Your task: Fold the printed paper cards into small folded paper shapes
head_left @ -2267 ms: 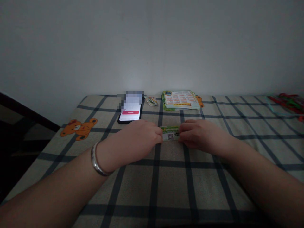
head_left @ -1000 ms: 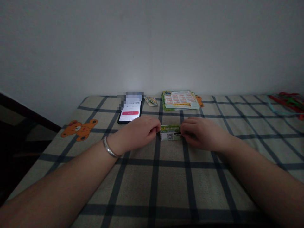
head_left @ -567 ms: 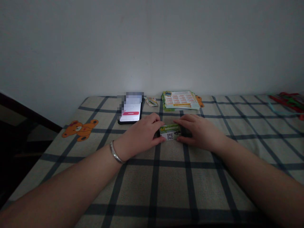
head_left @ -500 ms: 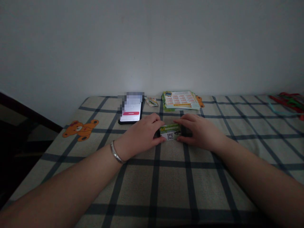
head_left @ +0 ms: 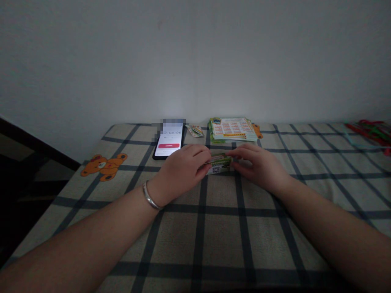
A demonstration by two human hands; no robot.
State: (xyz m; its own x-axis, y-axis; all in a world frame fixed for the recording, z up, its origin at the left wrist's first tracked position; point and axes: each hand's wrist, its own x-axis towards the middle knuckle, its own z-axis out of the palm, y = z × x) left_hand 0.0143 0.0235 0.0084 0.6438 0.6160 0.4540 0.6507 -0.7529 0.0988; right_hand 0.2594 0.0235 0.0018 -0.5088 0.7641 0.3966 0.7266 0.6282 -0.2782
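One orange bear print (head_left: 104, 165) marks the left edge of the checked cloth (head_left: 195, 236) that covers the table. To its right a silver bracelet (head_left: 149, 196) sits on the left wrist, and beyond it a phone (head_left: 168, 142) lies flat near the wall with its screen lit. The left hand (head_left: 183, 169) rests just in front of the phone, its fingers curled shut, pinching the left end of a small green and white paper slip (head_left: 219, 163). A few loose little cards (head_left: 194, 130) lie by the wall, just right of the phone. The slip is at the middle of the table between the two hands, tilted, with a printed code square showing on its near face; whether it touches the cloth I cannot tell. Behind it a stack of leaflets (head_left: 232, 129) lies against the wall. The right hand (head_left: 259, 165) closes its fingertips on the slip's right end. Far right, red and green strips (head_left: 371, 130) lie at the table's edge.
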